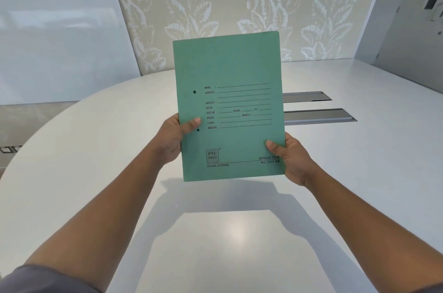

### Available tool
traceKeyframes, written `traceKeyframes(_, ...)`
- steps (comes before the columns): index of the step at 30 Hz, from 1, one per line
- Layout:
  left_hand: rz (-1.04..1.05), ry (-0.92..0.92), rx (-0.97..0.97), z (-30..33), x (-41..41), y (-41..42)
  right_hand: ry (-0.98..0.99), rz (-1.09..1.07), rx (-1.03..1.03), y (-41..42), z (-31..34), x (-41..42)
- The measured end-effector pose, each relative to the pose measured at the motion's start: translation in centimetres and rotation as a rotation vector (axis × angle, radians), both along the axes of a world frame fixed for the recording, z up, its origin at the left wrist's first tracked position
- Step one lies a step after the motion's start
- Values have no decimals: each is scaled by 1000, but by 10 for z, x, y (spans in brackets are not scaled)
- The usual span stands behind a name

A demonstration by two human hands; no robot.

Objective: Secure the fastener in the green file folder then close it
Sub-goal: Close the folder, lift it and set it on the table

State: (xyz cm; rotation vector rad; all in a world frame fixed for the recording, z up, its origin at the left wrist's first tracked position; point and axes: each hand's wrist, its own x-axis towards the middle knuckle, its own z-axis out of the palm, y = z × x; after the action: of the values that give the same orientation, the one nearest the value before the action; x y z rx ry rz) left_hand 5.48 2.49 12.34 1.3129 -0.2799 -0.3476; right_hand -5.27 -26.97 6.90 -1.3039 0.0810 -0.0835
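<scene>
The green file folder is closed and held upright above the table, its printed front cover facing me. My left hand grips its left edge near the two dark rivet holes, thumb on the cover. Lower down, my right hand grips the right edge, thumb resting by the "SPRING FILE" print. The fastener is hidden inside the folder.
A white rounded table lies below the folder. Two grey metal cable slots are set into it behind the folder on the right. A leaf-patterned wall stands behind, and a grey panel at the far right.
</scene>
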Motion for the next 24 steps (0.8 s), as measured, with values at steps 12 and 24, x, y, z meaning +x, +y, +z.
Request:
traceKeyframes(12, 274, 49, 64, -44, 14, 13, -29, -69, -60, 25, 10, 44)
traceKeyframes(24, 575, 37, 312, -61, 87, 53, 44, -174, -463, 65, -12, 129)
